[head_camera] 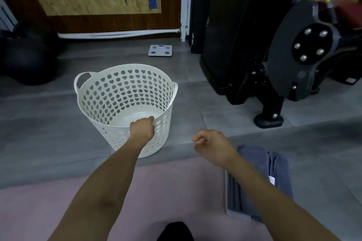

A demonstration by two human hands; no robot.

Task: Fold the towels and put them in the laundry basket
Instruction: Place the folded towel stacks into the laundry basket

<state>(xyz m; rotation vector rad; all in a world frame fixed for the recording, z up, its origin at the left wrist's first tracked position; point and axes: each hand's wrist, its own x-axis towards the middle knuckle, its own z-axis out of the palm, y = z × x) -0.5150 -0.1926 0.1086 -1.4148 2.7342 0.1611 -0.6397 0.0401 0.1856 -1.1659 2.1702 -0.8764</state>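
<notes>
A grey bathroom scale (160,50) lies on the floor at upper centre. Black gym equipment (254,45) fills the upper right. A dark ball (27,62) sits at left.

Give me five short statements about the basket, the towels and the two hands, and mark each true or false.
1. The left hand grips the near rim of the white laundry basket. True.
2. The basket holds folded towels. False: only its bare bottom shows.
3. The grey towels lie stacked under the right forearm. True.
4. The right hand holds a towel. False: its fingers are curled on nothing.
5. The basket lies tipped on its side. False: it stands upright on the grey floor.
</notes>
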